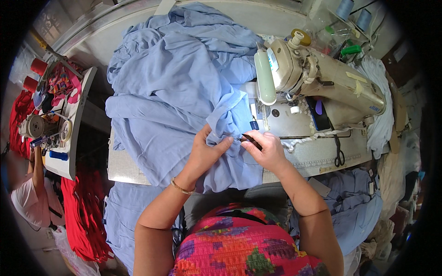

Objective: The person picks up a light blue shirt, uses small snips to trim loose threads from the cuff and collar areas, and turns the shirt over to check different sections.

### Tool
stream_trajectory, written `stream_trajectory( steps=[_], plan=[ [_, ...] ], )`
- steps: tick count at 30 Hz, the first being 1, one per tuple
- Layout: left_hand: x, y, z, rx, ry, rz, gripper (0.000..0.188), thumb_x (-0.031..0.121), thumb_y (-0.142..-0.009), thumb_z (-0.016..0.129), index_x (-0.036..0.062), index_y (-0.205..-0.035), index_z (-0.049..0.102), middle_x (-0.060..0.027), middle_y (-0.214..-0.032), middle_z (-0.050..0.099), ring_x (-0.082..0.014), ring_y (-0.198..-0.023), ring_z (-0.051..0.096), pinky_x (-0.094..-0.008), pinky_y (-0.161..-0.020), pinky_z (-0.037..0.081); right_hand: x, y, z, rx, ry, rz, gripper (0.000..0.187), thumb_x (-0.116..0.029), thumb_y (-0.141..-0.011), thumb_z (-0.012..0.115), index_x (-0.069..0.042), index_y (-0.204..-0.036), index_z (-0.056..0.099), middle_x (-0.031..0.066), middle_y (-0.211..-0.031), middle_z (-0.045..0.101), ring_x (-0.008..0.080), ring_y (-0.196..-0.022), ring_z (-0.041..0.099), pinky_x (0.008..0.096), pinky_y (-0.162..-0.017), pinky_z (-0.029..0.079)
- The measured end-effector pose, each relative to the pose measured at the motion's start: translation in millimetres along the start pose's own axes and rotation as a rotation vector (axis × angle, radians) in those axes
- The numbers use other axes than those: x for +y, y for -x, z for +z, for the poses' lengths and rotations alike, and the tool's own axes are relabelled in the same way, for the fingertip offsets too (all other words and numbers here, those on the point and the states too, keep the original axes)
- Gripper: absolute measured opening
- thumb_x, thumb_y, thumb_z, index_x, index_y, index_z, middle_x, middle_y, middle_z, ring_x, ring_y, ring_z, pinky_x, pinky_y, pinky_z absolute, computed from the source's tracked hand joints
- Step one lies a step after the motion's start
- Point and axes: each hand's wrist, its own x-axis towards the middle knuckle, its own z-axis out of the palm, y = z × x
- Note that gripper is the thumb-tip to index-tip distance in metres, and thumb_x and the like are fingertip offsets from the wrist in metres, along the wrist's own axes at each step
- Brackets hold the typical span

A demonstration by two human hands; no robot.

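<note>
A large light blue cloth [161, 92] lies in loose folds over the sewing table [123, 163], its near part hanging past the front edge. My left hand [207, 154] pinches a gathered piece of it between thumb and fingers. Just right of that, my right hand [267, 149] is closed round a small dark pointed tool [251, 140], its tip at the cloth beside my left fingertips; the exact kind of tool is hard to make out. Behind my right hand stands a sewing machine [331, 76], with part of the cloth lying by its needle area.
Right of my hands are black scissors [339, 155], a dark phone [318, 114] and a white twisted cord [313, 137]. Thread cones [344, 9] stand at the back right. At left, a person [34, 198] works at another machine [34, 126], near hanging red cloth [83, 216].
</note>
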Motion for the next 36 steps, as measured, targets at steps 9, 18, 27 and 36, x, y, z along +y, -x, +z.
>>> stream_trajectory(
  steps=[9,18,27,36],
  plan=[
    [1.4,-1.0,1.9,0.01,-0.051,-0.013,0.036,0.006,-0.075,0.072,-0.0007,-0.108,0.059,-0.0025,-0.093,0.062,-0.0092,-0.083,0.056,-0.0234,-0.075,0.047,-3.0,0.2,-0.9,0.044,0.169,-0.128,0.016,-0.022,-0.08,0.064,-0.008,-0.087,0.06,0.0081,-0.072,0.063,0.0255,-0.06,0.059,0.0344,-0.056,0.043],
    [-2.3,-1.3,0.1,-0.006,-0.129,-0.007,0.037,0.008,-0.077,0.067,-0.0022,-0.111,0.056,-0.0052,-0.095,0.063,-0.0109,-0.085,0.057,-0.0256,-0.076,0.047,-2.4,-0.4,0.4,0.028,0.148,-0.132,0.016,-0.021,-0.079,0.064,-0.007,-0.087,0.06,0.009,-0.07,0.062,0.0264,-0.059,0.058,0.0346,-0.055,0.043],
    [7.7,-0.9,2.8,0.01,0.121,-0.165,0.038,0.007,-0.073,0.073,-0.0019,-0.106,0.058,-0.0059,-0.093,0.063,-0.0127,-0.082,0.059,-0.0266,-0.076,0.049,1.0,-2.2,0.3,-0.053,-0.042,0.01,0.015,-0.02,-0.079,0.065,-0.006,-0.085,0.061,0.0086,-0.065,0.06,0.0268,-0.057,0.057,0.0349,-0.053,0.043],
    [6.0,-1.0,1.4,-0.02,0.066,-0.143,0.037,0.006,-0.075,0.069,-0.0019,-0.109,0.057,-0.0057,-0.093,0.063,-0.0116,-0.081,0.058,-0.0258,-0.074,0.048,-0.2,-1.7,4.4,0.015,0.304,-0.255,0.014,-0.02,-0.08,0.063,-0.007,-0.083,0.058,0.0064,-0.063,0.058,0.0237,-0.053,0.055,0.0334,-0.053,0.04]
  ],
)
